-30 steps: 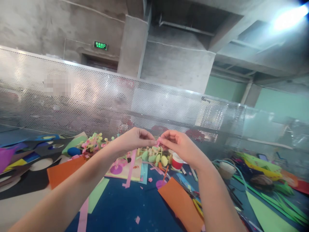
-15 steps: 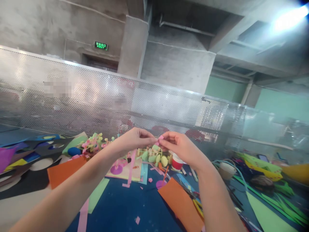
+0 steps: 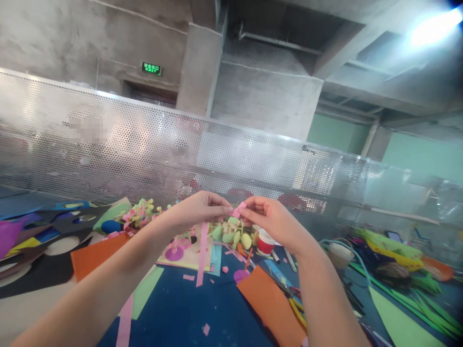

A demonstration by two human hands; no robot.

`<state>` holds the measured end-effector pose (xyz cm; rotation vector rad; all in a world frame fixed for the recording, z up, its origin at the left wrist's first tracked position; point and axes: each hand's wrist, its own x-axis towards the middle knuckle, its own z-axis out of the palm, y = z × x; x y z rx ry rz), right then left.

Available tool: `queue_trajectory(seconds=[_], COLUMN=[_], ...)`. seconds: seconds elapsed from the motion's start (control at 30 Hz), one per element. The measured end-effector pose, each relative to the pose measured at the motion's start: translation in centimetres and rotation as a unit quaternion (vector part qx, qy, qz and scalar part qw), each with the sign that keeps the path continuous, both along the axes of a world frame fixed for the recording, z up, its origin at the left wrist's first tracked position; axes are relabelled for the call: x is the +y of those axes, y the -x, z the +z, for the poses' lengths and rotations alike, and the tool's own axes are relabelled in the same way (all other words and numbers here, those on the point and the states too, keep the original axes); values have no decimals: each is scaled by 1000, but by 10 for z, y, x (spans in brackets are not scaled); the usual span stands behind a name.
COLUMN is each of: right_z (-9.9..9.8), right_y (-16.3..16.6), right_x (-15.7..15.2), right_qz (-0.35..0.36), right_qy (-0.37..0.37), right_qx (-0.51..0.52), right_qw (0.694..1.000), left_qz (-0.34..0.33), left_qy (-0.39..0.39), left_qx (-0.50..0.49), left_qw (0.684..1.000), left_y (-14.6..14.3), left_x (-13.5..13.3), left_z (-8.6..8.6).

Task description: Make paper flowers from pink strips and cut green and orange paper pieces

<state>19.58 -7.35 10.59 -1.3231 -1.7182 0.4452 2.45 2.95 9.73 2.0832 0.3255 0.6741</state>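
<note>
My left hand (image 3: pixel 204 207) is closed in a pinch on a small piece of pink paper (image 3: pixel 238 210) held up above the table. The fingertips of my right hand (image 3: pixel 265 214) pinch the other side of that piece, so it is stretched between both hands. A long pink paper strip (image 3: pixel 201 258) hangs down below my left hand; its upper end is hidden behind the hand. Under the fingers stand small paper flowers and leaves in green and yellow (image 3: pixel 235 236). A red and white cup (image 3: pixel 265 242) is just below my right hand.
Orange sheets (image 3: pixel 271 306) lie on the blue table (image 3: pixel 181 308), with yellow-handled scissors (image 3: pixel 297 311) beside my right forearm. Pink scraps (image 3: pixel 206 329) are scattered about. A perforated metal screen (image 3: pixel 249 154) rises behind the table. Green strips (image 3: pixel 405 301) and a basket (image 3: pixel 398 258) are at right.
More of the pink paper shows between my fingertips, and my left fingertips have shifted slightly left. The hanging pink strip has swung right and lower. Something orange at the far right has moved.
</note>
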Motion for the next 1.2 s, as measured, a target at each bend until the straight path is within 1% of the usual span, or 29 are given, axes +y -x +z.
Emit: queue_trajectory(seconds=[0.2,0.4,0.5,0.6,0.77,0.87,1.0,1.1,1.2], right_z=[2,1,0,-1,-1,0,0,0,-1], right_y=[3,3,2,1,-1,0,0,0,-1], right_x=[-1,-2,-1,1,0,-1,0,2,3], right_qz=[-1,25,31,36,33,32,32,35,30], right_qy=[0,18,23,23,23,22,20,4,-14], right_qx=[6,5,12,12,2,-7,4,17,9], right_qw=[1000,1000,999,999,999,999,999,999,999], left_qz=[14,34,43,30,-17,-20,-8,16,20], left_qy=[7,-7,-2,15,46,58,43,28,23], left_qx=[-13,-19,-20,-17,-11,-11,-15,-26,-27], left_qw=[1000,999,999,999,999,998,999,999,999], left_y=[-1,-2,-3,-3,0,0,-2,-3,-4], left_x=[-2,-2,0,1,-2,-4,-4,-4,-4], left_z=[0,0,-2,-2,1,2,0,-2,-2])
